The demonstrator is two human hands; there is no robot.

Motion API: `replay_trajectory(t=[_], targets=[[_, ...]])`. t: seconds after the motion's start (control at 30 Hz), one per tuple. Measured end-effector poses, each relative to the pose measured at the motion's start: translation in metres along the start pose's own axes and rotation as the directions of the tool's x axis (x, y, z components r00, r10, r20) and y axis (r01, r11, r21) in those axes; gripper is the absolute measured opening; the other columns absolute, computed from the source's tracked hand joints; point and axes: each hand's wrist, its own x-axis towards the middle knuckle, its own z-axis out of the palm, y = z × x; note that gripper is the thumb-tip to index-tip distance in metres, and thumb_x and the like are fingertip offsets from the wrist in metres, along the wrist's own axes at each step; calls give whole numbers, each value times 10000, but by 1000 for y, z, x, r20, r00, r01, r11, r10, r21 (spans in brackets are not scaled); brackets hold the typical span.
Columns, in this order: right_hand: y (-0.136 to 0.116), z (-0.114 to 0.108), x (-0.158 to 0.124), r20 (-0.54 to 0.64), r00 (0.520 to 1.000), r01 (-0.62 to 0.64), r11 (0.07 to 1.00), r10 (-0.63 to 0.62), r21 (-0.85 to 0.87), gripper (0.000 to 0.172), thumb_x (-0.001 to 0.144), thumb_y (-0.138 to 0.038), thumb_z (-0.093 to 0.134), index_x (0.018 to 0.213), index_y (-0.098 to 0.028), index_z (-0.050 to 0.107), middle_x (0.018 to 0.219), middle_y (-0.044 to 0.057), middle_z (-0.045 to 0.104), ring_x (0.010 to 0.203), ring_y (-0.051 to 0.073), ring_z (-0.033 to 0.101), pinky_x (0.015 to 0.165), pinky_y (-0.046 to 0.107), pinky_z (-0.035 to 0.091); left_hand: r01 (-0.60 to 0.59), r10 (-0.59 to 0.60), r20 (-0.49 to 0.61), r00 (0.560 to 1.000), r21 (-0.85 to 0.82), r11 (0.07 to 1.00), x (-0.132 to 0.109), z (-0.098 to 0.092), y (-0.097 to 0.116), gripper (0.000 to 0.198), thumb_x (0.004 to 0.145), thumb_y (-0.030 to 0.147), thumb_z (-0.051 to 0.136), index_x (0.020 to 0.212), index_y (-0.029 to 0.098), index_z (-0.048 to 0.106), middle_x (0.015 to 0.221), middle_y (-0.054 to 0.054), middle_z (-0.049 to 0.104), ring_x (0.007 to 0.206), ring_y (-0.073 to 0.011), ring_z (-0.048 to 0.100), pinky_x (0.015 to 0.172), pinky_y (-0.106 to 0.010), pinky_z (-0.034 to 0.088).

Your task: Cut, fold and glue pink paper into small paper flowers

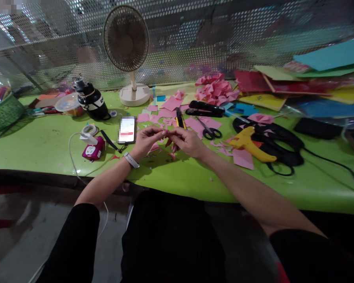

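Observation:
Above the table's front half, my left hand (147,140) and my right hand (185,140) meet at the fingertips. Both are closed in a pinch; whatever lies between them is too small and covered to make out. Pink paper scraps (155,147) lie under and around the fingers. Just beyond the hands is a yellow and black utility knife (180,118). Black-handled scissors (211,133) rest to the right of my right hand, with a black stapler (205,109) behind them. A lit phone (126,129) lies left of my left hand.
A yellow glue gun (250,143) with a cord lies at right, near stacked coloured sheets (306,84). Folded pink paper pieces (215,90) are heaped at the back. A fan (132,94), black bottle (93,100), purple power adapter (93,149) and green basket (6,114) stand leftward.

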Motion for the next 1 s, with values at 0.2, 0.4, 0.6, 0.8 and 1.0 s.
replay_trajectory(t=[0.2,0.4,0.6,0.8,1.0], targets=[[1,1,0,-28,999,-33,995,36,95,338,862,-505,740,942,-185,662,869,73,766,646,161,718,505,265,599,-12,11,-26,1000,-41,999,1,2,1,223,653,344,925,743,198,782,700,7,716,643,-71,633,667,-227,522],[0,1,0,-17,1000,10,996,-8,93,306,881,-477,723,959,-186,670,831,58,751,675,156,722,504,245,598,-13,12,-25,1000,-39,999,2,1,0,215,650,337,928,740,202,787,721,-1,734,657,-78,643,668,-228,524],[0,-2,1,-8,998,66,997,-66,29,268,921,-465,671,954,-201,700,857,44,741,617,126,684,453,226,541,-6,5,-12,1000,-30,1000,1,1,2,229,658,368,919,750,201,792,718,-2,724,643,-75,620,656,-236,510],[1,-4,1,36,998,46,997,-44,-67,213,973,-406,601,999,-212,682,778,21,741,488,112,617,460,263,529,12,-12,-32,999,12,1000,2,1,3,312,632,419,923,738,176,759,684,10,690,632,-72,606,663,-242,512],[0,-18,5,-33,998,47,976,-56,-214,176,932,-379,658,885,-210,678,801,53,737,582,158,660,524,303,536,4,-6,-87,996,-28,1000,8,-8,10,345,651,436,913,745,171,714,654,32,652,572,-46,564,592,-203,481]])
